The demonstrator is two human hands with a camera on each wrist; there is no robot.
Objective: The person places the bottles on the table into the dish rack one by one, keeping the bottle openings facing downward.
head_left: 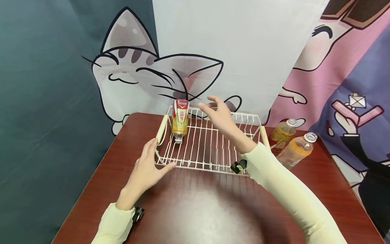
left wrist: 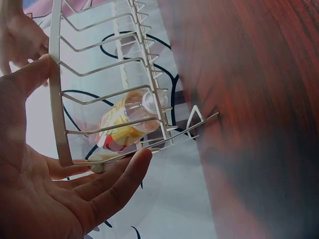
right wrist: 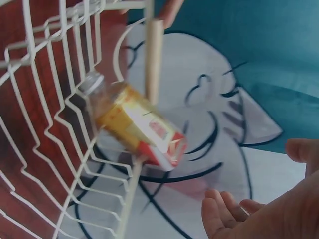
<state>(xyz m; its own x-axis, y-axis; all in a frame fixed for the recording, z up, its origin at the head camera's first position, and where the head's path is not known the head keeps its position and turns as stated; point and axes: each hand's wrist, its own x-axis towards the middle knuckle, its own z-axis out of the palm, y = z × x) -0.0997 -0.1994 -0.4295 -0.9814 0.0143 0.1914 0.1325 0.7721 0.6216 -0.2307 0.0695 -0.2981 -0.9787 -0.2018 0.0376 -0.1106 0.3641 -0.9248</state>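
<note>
A white wire rack (left wrist: 56, 109) with pale handles stands on the table. My left hand (head_left: 145, 173) is at its front left corner, thumb at the front rim and extended fingers beside the left handle (head_left: 162, 129). Inside the rack's left end, a plastic bottle (head_left: 180, 118) with a red and yellow label stands tilted, base up and neck low toward the front. My right hand (head_left: 221, 117) hovers over the rack's back, to the right of the bottle, its fingers loosely bent around nothing. In the right wrist view, a gap separates the right hand's fingers (right wrist: 214, 209) from the bottle.
Two more bottles stand upright on the table to the right of the rack: one with a yellow and red label (head_left: 281, 135), one clear with an orange band (head_left: 297, 149). A cloth with cartoon cats (head_left: 131, 91) hangs behind the dark red table (head_left: 115, 152).
</note>
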